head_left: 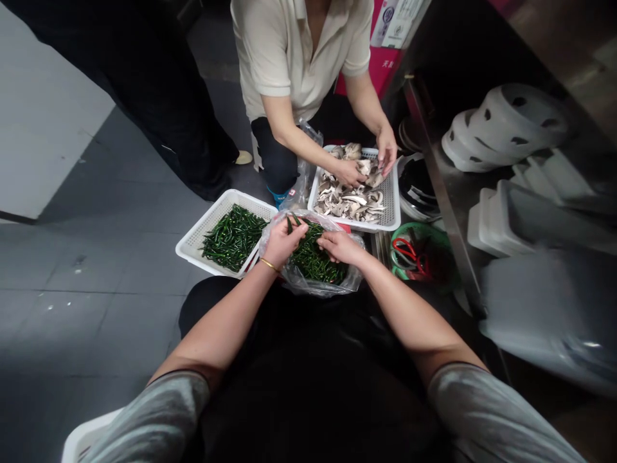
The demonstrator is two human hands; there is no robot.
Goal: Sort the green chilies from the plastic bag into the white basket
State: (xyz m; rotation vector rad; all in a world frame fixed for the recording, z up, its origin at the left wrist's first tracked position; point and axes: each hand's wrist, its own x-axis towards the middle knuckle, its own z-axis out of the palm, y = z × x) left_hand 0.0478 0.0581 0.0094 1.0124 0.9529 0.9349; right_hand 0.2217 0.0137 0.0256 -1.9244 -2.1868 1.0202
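Both my hands are over a clear plastic bag (315, 287) filled with thin green chili peppers (313, 260). My left hand (284, 239), with a gold bangle at the wrist, is closed on green chili peppers whose ends stick up past the fingers. On the bag's right side, my right hand (340, 247) has its thumb and fingers pinched together at the peppers; what sits between them is too small to make out. Left of the bag, a white perforated basket (193, 241) holds more green chili peppers (234, 238).
Opposite me a co-worker (308, 71) handles torn mushrooms (351, 199) in a white basket (396, 215). A green basin (395, 267) with red-handled scissors (405, 247) stands at right, beside a metal shelf of white containers (496, 218). Another person's dark-clad legs (159, 96) are at left.
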